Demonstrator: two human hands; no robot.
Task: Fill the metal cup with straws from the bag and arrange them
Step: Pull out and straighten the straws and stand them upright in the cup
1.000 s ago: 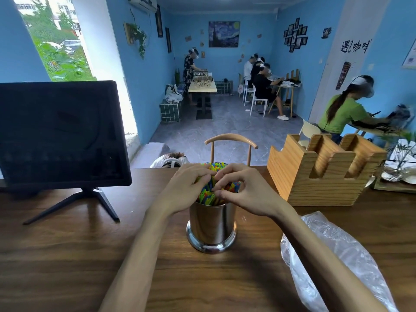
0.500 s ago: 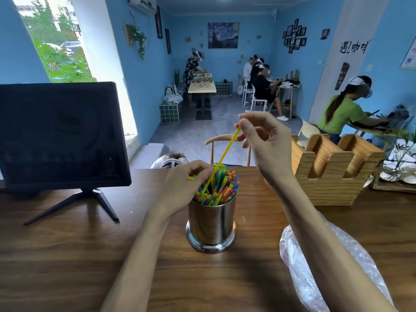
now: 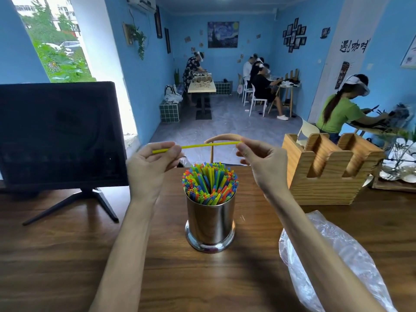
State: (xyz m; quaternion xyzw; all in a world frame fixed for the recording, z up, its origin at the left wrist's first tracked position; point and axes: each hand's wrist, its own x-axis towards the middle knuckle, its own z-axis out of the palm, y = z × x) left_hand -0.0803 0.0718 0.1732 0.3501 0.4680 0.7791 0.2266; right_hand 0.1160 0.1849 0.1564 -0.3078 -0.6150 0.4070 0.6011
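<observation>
A single yellow straw is held level above the cup, pinched at each end. Its left end is gripped between thumb and curled fingers of the left hand, with a short tip left sticking out past the fingers; its right end is pinched by the fingertips of the right hand. The straw is kept clear of the bundle below.

The cup is stood upright on the tabletop, between the two forearms. It is packed with straws in green, blue, orange and yellow, their open ends fanned out above the rim.

The bag, clear and crumpled, is laid flat on the tabletop to the right of the cup, partly covered by the right forearm. A wooden holder is placed behind it, and a dark monitor on a stand is set at the left. A chair back is seen beyond the far edge of the tabletop.
</observation>
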